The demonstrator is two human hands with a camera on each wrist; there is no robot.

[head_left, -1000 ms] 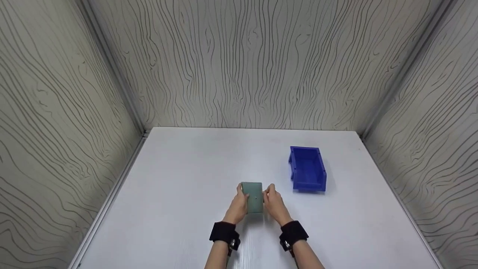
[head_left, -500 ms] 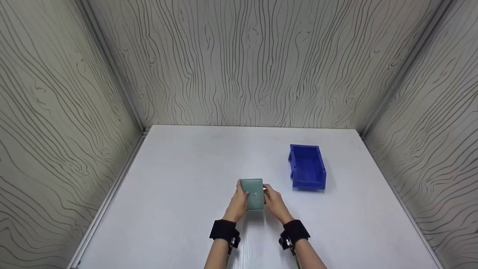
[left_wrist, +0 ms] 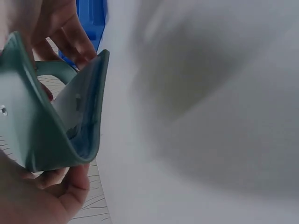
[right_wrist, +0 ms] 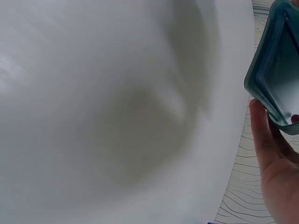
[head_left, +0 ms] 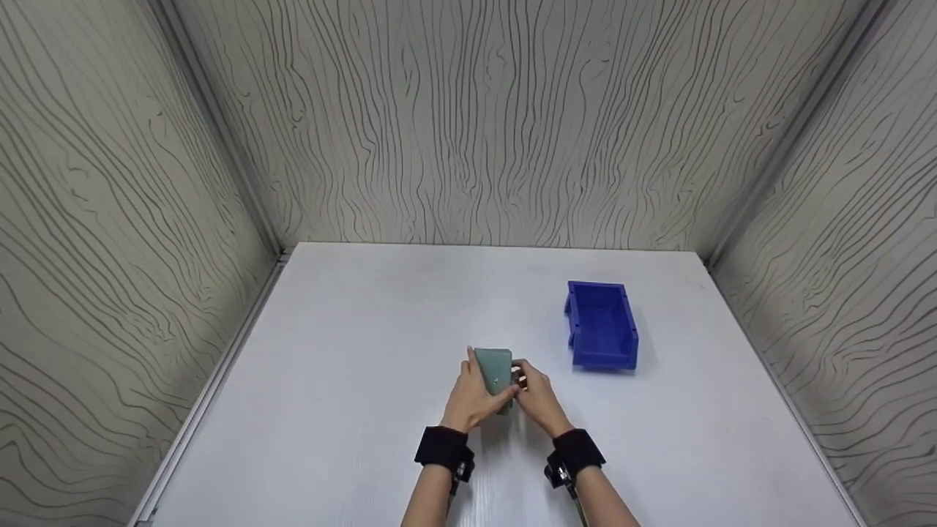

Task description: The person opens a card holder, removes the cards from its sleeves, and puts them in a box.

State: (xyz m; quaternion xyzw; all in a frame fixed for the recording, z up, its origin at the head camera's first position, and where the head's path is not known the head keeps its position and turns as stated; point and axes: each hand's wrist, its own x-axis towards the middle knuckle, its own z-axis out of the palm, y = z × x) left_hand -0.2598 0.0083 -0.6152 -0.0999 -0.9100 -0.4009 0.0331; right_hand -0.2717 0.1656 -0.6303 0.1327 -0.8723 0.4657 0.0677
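Note:
A small green card wallet [head_left: 494, 366] with a metal snap is held up over the white table between both hands. Its covers stand partly apart in the left wrist view, showing clear sleeves [left_wrist: 77, 109] inside and a green strap [left_wrist: 58, 70] across the gap. My left hand [head_left: 472, 399] grips the wallet from its folded side, thumb laid across the front cover toward the right edge. My right hand [head_left: 538, 395] holds the opening edge with curled fingers, one fingertip showing inside by the strap. From the right wrist, my right fingers [right_wrist: 264, 135] touch the back cover.
A blue plastic bin [head_left: 602, 329] stands on the white table [head_left: 366, 329], to the right of and beyond the hands. Patterned panels [head_left: 468, 132] enclose the table at the back and both sides. Each wrist wears a black band [head_left: 443, 445].
The left thumb has slid from the wallet's left edge across its front to the right edge. The front cover has turned and parted from the back. The right fingers have moved into the opening.

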